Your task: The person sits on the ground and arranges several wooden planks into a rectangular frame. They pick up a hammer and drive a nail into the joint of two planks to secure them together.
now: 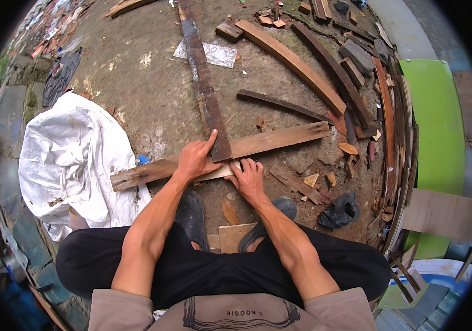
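Diffuse daylight, fairly bright; shadows soft. White sack (pixel 76 149) brightest patch, folds readable to me. Pale sheen on plastic sheet (pixel 220 55). Centre crisp: I can read grain on brown plank (pixel 283 138). Fisheye bows green panel (pixel 437 121). Black vignette rings view. Left rim smeared; shapes there uncertain.

Dark plank (pixel 203 83) ahead, sack (pixel 76 160) left, open ground (pixel 153 99) between

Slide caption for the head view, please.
Left hand on a dark plank laid across a lighter board, right hand close by, more timber on the ground.
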{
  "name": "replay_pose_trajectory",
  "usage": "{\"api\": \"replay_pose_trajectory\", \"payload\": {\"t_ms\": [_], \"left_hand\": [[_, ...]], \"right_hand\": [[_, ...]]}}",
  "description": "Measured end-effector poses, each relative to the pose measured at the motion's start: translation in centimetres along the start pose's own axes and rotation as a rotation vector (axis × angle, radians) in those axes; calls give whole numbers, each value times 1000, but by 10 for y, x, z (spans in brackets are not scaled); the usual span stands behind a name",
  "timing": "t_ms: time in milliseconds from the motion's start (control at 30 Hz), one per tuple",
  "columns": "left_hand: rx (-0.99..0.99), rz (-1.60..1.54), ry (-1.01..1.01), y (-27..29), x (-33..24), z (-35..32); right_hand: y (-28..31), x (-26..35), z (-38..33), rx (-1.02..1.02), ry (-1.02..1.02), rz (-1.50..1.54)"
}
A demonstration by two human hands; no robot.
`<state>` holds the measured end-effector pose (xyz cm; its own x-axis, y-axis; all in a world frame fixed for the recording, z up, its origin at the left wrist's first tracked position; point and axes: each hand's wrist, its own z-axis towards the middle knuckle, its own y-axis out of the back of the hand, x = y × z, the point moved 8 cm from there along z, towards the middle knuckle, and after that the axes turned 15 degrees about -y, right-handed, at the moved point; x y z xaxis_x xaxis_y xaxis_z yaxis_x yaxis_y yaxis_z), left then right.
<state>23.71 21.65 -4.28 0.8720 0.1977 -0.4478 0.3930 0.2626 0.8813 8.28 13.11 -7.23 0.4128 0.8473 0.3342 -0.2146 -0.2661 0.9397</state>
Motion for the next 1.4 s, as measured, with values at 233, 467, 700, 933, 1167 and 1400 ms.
{"api": "replay_pose_trajectory", "payload": {"t_ms": [233,467,700,933,1167,1400], "left_hand": [[6,0,-7,-2,3,-1],[-47,10,-28,-2,-4,-5],[-36,31,1,1,-3,-4],[-61,95,9,4,-6,-5],[-145,49,20,9,-5,-10],[-128,86,-54,4,-5,-11]], "right_hand": [[7,-9,10,-84,-130,-2],[4,2,18,-81,-97,-2],[24,11,31,-23,100,82],[42,1,53,-35,162,68],[23,-10,46,47,22,39],[25,-28,61,57,-2,8]]}}
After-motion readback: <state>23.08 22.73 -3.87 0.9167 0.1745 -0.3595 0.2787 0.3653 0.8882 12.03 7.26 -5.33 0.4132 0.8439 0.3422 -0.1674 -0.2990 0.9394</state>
